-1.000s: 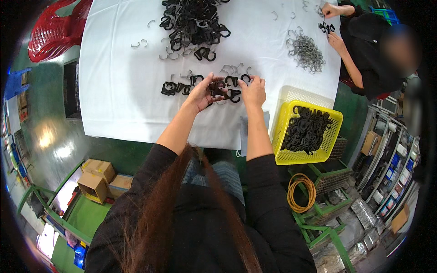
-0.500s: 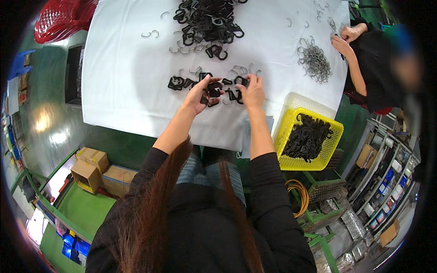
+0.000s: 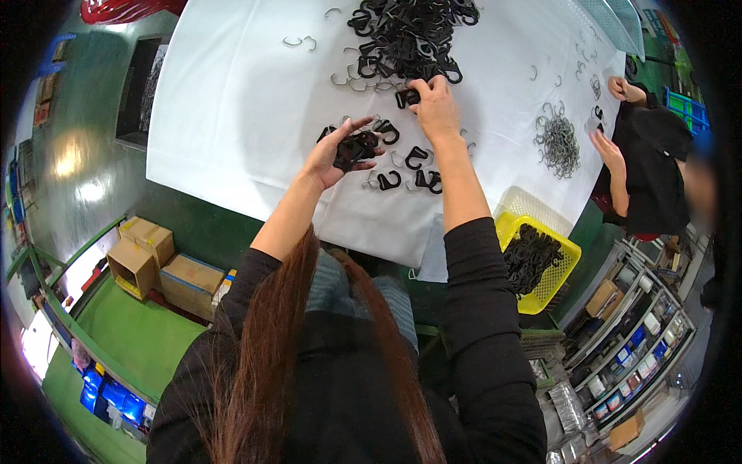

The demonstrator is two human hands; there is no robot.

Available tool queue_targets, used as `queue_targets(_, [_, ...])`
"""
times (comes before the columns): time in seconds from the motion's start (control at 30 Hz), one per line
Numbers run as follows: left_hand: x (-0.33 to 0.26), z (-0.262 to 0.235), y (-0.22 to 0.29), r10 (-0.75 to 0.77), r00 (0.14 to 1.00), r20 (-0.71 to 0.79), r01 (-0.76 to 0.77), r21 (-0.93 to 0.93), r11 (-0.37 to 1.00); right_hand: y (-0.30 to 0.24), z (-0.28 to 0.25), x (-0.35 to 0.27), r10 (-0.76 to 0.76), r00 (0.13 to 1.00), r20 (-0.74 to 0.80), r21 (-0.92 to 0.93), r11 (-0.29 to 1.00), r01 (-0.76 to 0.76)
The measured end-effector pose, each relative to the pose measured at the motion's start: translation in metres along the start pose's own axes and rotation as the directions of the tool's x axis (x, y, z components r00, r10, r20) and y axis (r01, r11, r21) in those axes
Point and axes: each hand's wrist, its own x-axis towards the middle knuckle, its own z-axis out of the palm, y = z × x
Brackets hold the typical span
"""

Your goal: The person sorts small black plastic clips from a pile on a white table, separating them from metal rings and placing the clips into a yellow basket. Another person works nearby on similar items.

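My left hand [image 3: 328,161] is cupped, palm up, around several black plastic hooks [image 3: 356,150]. Between the fingertips of my right hand [image 3: 437,114] is one more black plastic hook [image 3: 406,98], at the near edge of a large heap of black hooks [image 3: 410,39]. Single hooks lie near my hands, among them one hook [image 3: 389,181] below my left fingers and another hook [image 3: 417,158] to the right. Thin bent metal wire clips [image 3: 362,80] are scattered along the near side of the heap.
A yellow basket [image 3: 570,267] of black hooks stands by the right table edge. Further right on the white-covered table [image 3: 232,116] is a pile of wire clips [image 3: 558,143]. A co-worker's hands [image 3: 610,151] are at the far right. Cardboard boxes [image 3: 189,278] sit lower left.
My right hand has moved from the loose hooks near me up to the big heap and pinches a hook there. My left hand stays cupped around its hooks. The view has shifted.
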Motion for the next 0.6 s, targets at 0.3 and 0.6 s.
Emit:
queue_targets(0.3, [-0.006,0.000,0.001,0.022,0.994,0.105,-0.011,-0.103,0.995,-0.003,-0.016,-0.036,0.114,0.955,0.275,0.657,0.703,-0.273])
queue_targets(0.6, [-0.012,-0.003,-0.027,-0.023,1.000,0.012,0.025,-0.115,0.993,-0.002,0.002,-0.097,0.234,0.958,0.166,0.056,0.968,-0.246])
